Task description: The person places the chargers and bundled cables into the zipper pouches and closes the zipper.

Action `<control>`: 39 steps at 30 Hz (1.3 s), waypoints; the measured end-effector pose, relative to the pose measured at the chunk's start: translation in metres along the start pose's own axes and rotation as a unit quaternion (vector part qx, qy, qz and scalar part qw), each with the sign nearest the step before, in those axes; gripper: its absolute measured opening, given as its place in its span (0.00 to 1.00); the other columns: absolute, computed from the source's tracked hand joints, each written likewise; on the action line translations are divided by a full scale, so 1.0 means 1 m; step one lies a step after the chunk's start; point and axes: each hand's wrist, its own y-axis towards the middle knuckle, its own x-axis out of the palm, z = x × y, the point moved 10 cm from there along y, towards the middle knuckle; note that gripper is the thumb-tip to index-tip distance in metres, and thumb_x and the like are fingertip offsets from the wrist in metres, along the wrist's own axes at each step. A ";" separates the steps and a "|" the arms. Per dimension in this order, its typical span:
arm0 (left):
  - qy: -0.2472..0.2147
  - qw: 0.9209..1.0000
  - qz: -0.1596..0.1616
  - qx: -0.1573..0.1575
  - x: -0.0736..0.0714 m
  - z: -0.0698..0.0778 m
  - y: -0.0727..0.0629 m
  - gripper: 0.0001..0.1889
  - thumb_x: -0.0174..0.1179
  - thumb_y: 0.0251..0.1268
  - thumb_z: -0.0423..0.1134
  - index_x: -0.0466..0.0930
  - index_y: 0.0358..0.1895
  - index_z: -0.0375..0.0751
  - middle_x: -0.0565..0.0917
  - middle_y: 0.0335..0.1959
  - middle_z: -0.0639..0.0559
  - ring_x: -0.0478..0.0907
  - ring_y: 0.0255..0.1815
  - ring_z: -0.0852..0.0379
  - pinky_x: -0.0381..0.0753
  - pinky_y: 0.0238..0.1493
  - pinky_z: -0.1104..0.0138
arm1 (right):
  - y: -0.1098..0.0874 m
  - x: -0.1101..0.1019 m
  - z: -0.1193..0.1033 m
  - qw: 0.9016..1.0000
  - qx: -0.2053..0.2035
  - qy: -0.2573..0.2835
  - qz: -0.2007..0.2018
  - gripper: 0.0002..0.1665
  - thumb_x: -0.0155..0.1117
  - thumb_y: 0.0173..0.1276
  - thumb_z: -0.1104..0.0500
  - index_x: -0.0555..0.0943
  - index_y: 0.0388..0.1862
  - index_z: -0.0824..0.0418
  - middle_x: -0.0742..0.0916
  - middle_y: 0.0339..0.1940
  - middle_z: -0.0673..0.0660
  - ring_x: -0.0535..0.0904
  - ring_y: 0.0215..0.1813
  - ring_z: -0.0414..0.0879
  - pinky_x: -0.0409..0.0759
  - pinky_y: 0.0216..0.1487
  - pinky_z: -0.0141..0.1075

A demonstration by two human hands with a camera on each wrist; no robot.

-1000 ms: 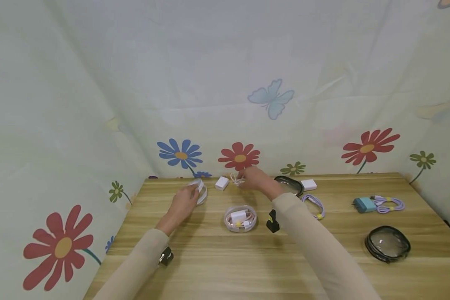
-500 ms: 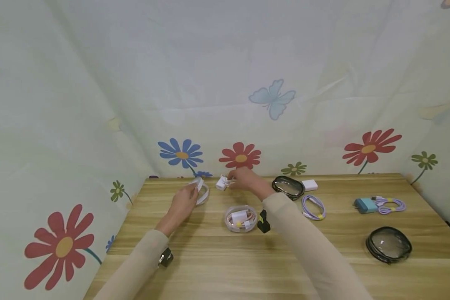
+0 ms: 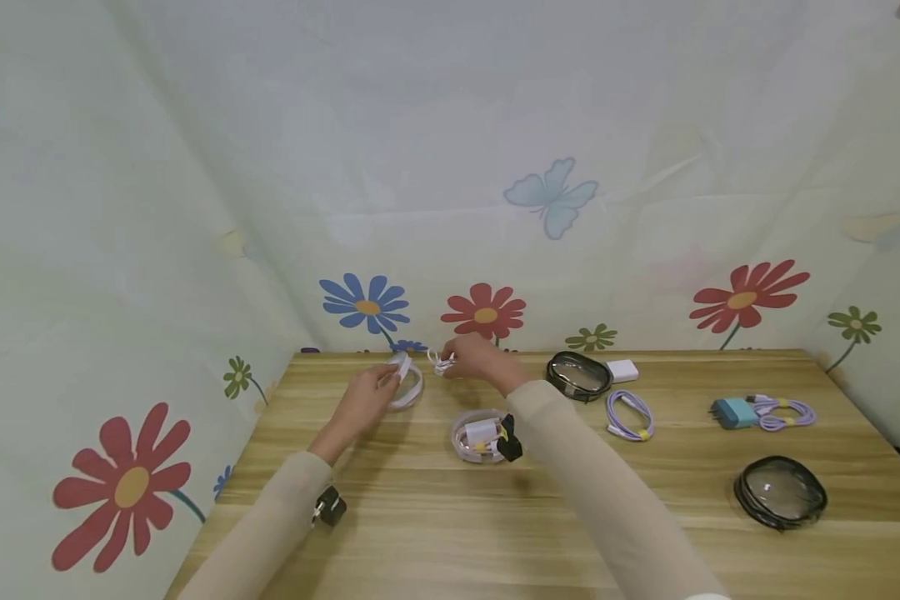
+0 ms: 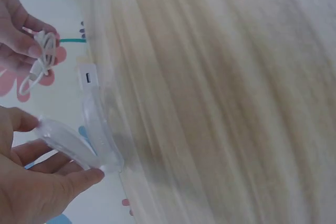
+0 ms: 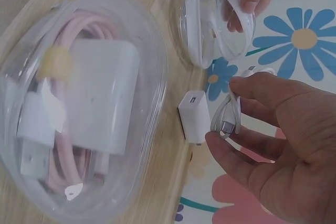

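In the head view my left hand [image 3: 363, 404] grips the raised lid of a clear case with a white rim [image 3: 414, 392], which stands unfolded on the table. Its thumb and fingers pinch the lid's edge in the left wrist view. My right hand [image 3: 480, 360] holds a small coiled white charging cable [image 3: 439, 363] just right of that case. The cable is pinched between thumb and fingers [image 5: 229, 114] in the right wrist view. A white charger block [image 5: 194, 116] sits on the table below the cable; in the head view the cable and hand hide it.
Nearer stands a closed clear case [image 3: 461, 450] holding a pink cable and white charger. Rightward lie a black-rimmed case [image 3: 579, 375], white charger [image 3: 622, 371], purple cable [image 3: 630, 417], teal charger [image 3: 733, 412] with another purple cable [image 3: 786, 412], and a second black-rimmed case [image 3: 780, 492].
My right hand has carried the white cable leftward, past the white charger block, toward the white-rimmed case. The left hand keeps its hold on the lid, nearly still.
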 end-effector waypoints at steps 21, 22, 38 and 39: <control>-0.022 1.000 -0.021 -0.003 -0.012 -0.005 0.003 0.19 0.60 0.74 0.44 0.82 0.60 0.34 0.84 0.57 0.36 0.80 0.60 0.38 0.79 0.59 0.48 | 0.014 0.010 -0.006 0.999 0.031 0.022 0.004 0.17 0.70 0.69 0.56 0.85 0.54 0.62 0.87 0.51 0.56 0.81 0.47 0.48 0.81 0.54 0.41; -0.023 1.000 -0.020 -0.001 -0.012 -0.004 0.003 0.19 0.60 0.73 0.43 0.82 0.59 0.34 0.84 0.57 0.37 0.80 0.60 0.38 0.79 0.59 0.48 | 0.015 0.010 -0.006 0.999 0.037 0.024 0.008 0.16 0.70 0.68 0.57 0.85 0.53 0.61 0.87 0.48 0.55 0.80 0.45 0.46 0.81 0.52 0.39; -0.070 0.997 -0.021 0.007 -0.011 -0.005 0.002 0.24 0.60 0.72 0.38 0.74 0.67 0.30 0.78 0.65 0.32 0.76 0.65 0.34 0.78 0.63 0.49 | 0.037 0.031 -0.023 0.995 0.088 0.018 0.037 0.14 0.72 0.65 0.58 0.81 0.22 0.60 0.79 0.22 0.52 0.70 0.26 0.44 0.70 0.29 0.33; -0.070 0.997 -0.025 0.012 -0.011 -0.005 0.001 0.25 0.60 0.72 0.37 0.73 0.69 0.30 0.77 0.66 0.32 0.76 0.65 0.33 0.78 0.63 0.49 | 0.038 0.032 -0.025 0.995 0.088 0.008 0.036 0.13 0.73 0.65 0.58 0.81 0.23 0.60 0.81 0.23 0.53 0.71 0.27 0.45 0.72 0.31 0.34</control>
